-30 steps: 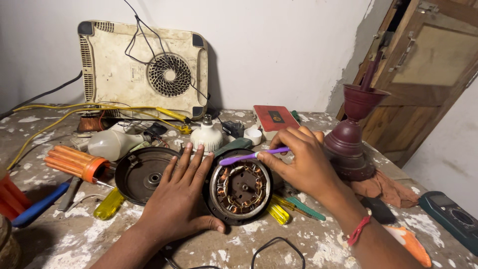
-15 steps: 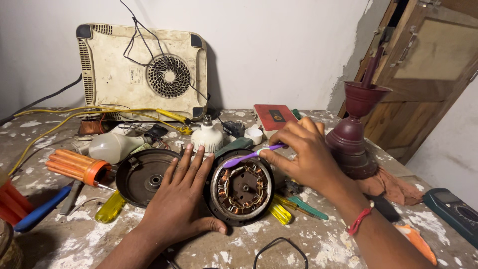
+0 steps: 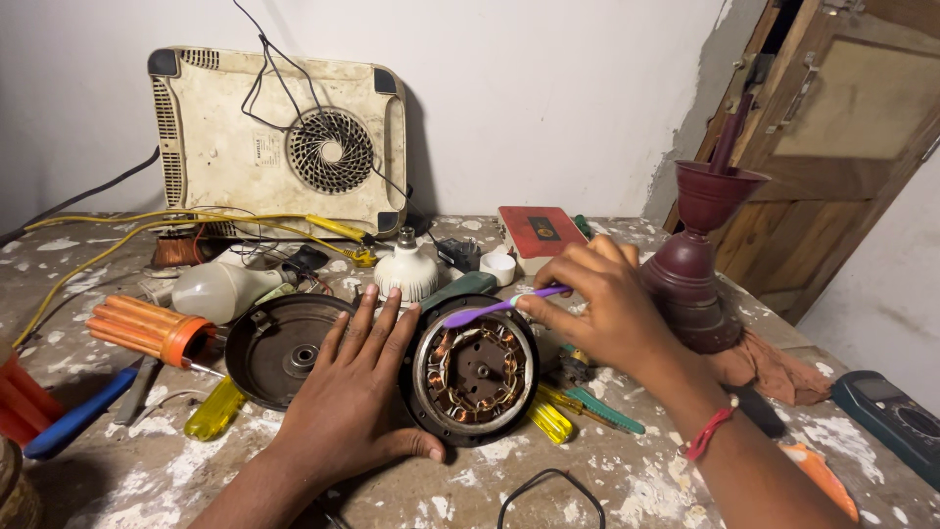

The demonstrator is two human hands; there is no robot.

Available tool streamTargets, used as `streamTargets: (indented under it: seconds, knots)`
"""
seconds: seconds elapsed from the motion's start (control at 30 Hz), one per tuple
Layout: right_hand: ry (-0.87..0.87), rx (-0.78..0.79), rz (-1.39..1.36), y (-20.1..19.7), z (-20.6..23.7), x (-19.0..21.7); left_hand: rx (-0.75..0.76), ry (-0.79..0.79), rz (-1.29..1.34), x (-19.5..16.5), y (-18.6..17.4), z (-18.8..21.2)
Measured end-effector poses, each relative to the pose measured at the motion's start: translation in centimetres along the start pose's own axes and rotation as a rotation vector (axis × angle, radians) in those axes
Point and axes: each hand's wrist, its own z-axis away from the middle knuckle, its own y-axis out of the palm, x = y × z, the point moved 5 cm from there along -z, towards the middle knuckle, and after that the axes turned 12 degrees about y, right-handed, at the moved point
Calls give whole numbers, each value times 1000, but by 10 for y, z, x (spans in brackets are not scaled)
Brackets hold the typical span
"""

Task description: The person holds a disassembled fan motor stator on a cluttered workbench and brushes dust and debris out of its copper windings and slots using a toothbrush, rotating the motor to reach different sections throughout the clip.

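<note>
Two hands of mine work at the fan motor stator (image 3: 475, 367), which lies flat on the paint-spattered table (image 3: 627, 470) with its ring of copper windings facing up. My left hand (image 3: 348, 402) lies spread flat, fingers wide, against the stator's left side, the thumb curled along its lower rim and the fingertips reaching over the dark round motor cover (image 3: 279, 348) that sits touching the stator on that side. My right hand (image 3: 602, 304) is closed in a pinch on a purple toothbrush (image 3: 499, 307), whose head hangs over the stator's upper left edge; I cannot tell whether the bristles touch the metal. Just right of the stator lie a yellow-handled screwdriver (image 3: 548, 419) and a green-handled one (image 3: 602, 409). Behind it stand a white LED bulb (image 3: 406, 269) and a red box (image 3: 539, 233). Farther right of the stator stands a maroon fan housing (image 3: 695, 284). Well behind, a cream induction cooker (image 3: 279, 137) leans on its edge against the wall.
</note>
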Motion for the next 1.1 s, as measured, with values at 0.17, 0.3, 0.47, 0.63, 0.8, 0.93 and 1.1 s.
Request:
streamTargets:
  seconds: [0.17,0.3,0.47,0.63,0.8,0.93,1.1]
  knots:
    - [-11,29,-33,-5,3,45,-13,2,2,-4,-34,27]
    - [92,70,18,-21,-2,33,-4,-15,18,-7,-42,26]
    - [163,94,12,-33,2,18,-14,4,7,-3,-42,30]
    - [94,40,-5,-51,9,97,-36,39,-22,-16,-85,66]
    - [50,34,-22,-48,14,128,-48,43,-6,-17,-105,83]
    - [170,118,15,-62,19,42,-58,37,-23,-41,-53,27]
    - [250,197,-4,-72,26,16,-50,37,-26,-34,-44,32]
